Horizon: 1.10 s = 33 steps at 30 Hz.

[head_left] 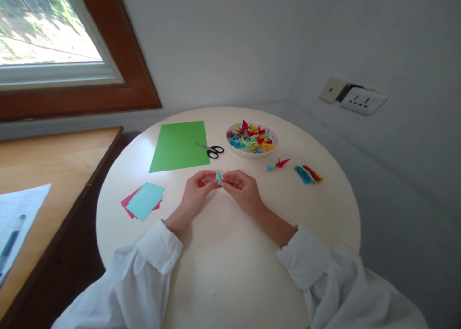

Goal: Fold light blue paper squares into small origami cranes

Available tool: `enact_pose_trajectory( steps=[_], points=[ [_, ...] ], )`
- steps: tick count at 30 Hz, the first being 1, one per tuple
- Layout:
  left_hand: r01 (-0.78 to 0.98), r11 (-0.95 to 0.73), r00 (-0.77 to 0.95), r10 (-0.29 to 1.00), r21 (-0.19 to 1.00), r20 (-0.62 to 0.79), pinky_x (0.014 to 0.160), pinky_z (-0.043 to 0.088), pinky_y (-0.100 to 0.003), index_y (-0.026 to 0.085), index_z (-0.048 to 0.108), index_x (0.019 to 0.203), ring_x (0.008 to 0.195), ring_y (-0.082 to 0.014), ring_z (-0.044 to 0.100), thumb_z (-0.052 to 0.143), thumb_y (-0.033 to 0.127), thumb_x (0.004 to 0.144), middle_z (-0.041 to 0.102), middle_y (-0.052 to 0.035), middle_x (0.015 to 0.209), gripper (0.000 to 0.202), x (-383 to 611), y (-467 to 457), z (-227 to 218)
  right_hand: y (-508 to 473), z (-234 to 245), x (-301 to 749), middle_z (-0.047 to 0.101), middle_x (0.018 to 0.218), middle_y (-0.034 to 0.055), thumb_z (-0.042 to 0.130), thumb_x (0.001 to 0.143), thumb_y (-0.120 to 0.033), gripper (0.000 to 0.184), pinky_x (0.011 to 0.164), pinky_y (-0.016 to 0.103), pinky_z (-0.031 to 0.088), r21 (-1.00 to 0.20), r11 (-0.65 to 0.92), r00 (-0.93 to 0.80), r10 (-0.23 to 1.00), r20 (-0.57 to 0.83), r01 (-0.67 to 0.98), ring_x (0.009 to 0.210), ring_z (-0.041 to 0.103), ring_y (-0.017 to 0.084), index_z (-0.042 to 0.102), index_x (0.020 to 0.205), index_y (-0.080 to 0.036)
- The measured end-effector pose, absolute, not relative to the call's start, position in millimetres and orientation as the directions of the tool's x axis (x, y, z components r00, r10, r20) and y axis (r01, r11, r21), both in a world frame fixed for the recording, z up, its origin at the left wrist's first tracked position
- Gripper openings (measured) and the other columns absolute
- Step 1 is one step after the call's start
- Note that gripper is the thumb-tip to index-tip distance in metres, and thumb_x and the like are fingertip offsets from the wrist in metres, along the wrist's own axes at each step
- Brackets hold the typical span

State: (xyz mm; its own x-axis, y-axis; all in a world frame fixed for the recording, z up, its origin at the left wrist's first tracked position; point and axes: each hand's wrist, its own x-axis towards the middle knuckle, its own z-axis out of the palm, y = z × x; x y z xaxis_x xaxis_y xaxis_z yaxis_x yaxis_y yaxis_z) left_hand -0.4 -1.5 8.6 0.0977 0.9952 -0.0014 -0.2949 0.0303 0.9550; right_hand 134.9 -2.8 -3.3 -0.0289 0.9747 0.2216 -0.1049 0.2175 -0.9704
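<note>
Between my two hands is a small folded piece of light blue paper [219, 176], held a little above the middle of the round table. My left hand [200, 184] pinches it from the left, thumb against fingers. From the other side my right hand [242, 187] grips it the same way. Its exact folded shape is too small to make out. Close beyond my hands lie black-handled scissors [213, 151], their blades resting on a green sheet [180, 146]. A red paper crane [282, 163] and a small light blue folded piece [271, 166] lie to the right.
A white bowl [248, 154] full of colourful paper cranes stands at the back of the white table [230, 271]. Light blue squares [146, 201] overlap pink ones at left. Coloured folded strips [308, 174] lie at right. A wooden desk [65, 161] holds papers and a pen [12, 240].
</note>
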Motion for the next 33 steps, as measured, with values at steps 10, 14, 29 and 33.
enact_pose_trajectory(
  steps=[10,14,29,33],
  points=[
    [-0.424,0.194,0.312,0.948,0.884,-0.059,0.067,0.044,-0.022,0.013,0.066,0.071,0.065,-0.009,0.057,0.067,0.014,0.063,0.063,-0.0014,0.07,0.008,-3,0,9,-4,-2,137,0.064,0.073,0.0009,0.064,0.067,-0.022,0.028,0.067,0.028,0.051,-0.959,0.281,-0.144,0.949,0.282,-0.028,0.068,0.061,0.013,0.064,0.095,-0.019],
    [-0.45,0.235,0.39,0.92,0.861,-0.047,0.067,0.043,-0.022,0.012,0.065,0.074,0.066,-0.0091,0.055,0.067,0.014,0.066,0.061,-0.0022,0.072,0.008,-5,2,7,-3,-5,140,0.065,0.08,0.0022,0.062,0.07,-0.023,0.025,0.067,0.027,0.051,-0.931,0.362,-0.14,0.924,0.355,0.033,0.072,0.06,0.013,0.066,0.096,-0.021],
    [-0.381,0.237,0.424,0.904,0.894,-0.059,0.061,0.041,-0.022,0.011,0.066,0.076,0.062,-0.0093,0.053,0.068,0.016,0.065,0.06,-0.0043,0.071,0.012,-6,3,3,-3,2,145,0.066,0.078,0.0031,0.056,0.076,-0.019,0.016,0.061,0.028,0.048,-0.697,0.631,-0.149,0.768,0.623,0.341,0.069,0.058,0.014,0.067,0.087,-0.023],
    [-0.371,0.239,0.417,0.906,0.897,-0.069,0.059,0.041,-0.021,0.011,0.065,0.07,0.06,-0.0089,0.052,0.067,0.015,0.064,0.059,-0.003,0.066,0.008,-6,3,2,-3,2,144,0.066,0.076,0.0026,0.057,0.075,-0.019,0.011,0.06,0.027,0.048,-0.694,0.631,-0.141,0.767,0.626,0.346,0.067,0.057,0.014,0.065,0.081,-0.022]
  ],
)
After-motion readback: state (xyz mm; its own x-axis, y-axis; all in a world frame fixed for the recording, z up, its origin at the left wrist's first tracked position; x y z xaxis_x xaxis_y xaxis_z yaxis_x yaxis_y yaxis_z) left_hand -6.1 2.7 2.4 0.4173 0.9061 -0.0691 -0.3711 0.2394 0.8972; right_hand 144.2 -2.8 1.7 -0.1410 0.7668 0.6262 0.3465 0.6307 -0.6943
